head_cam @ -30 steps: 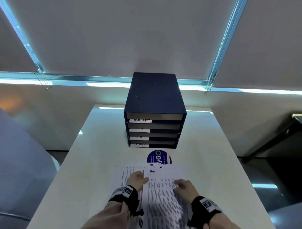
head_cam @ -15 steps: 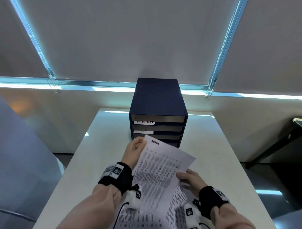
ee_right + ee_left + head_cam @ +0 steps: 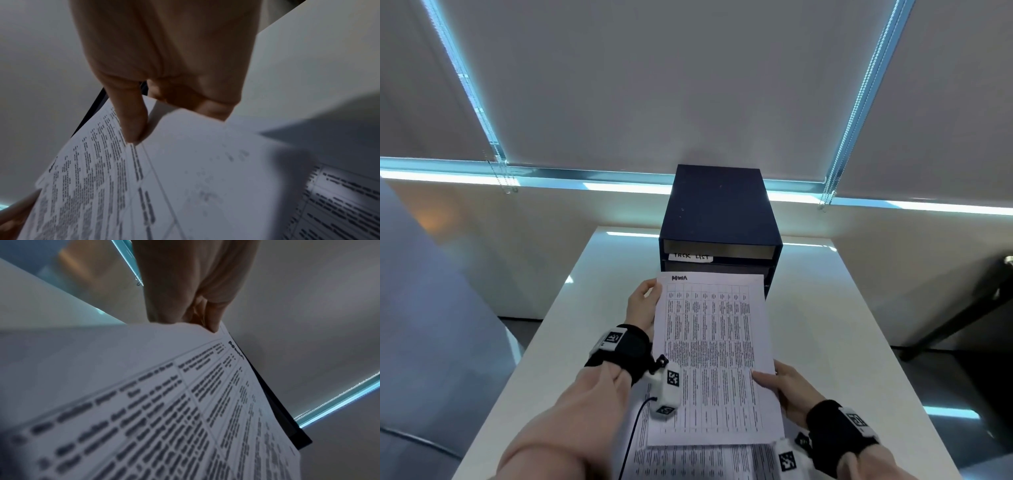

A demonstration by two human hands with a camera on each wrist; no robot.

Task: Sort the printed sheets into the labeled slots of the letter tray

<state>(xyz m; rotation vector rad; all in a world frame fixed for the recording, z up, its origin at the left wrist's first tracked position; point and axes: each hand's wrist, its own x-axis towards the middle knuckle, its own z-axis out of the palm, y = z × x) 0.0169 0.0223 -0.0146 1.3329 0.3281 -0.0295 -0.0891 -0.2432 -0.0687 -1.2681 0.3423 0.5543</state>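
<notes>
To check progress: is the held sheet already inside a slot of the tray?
No, both hands hold the sheet in front of the tray.

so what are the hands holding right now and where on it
One printed sheet, lifted above the stack: the left hand pinches its far left corner, the right hand pinches its right edge near the bottom.

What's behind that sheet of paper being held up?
The held sheet covers the lower front of the dark letter tray. Only the top slot's TASK LIST label shows; the lower slots are hidden.
</notes>
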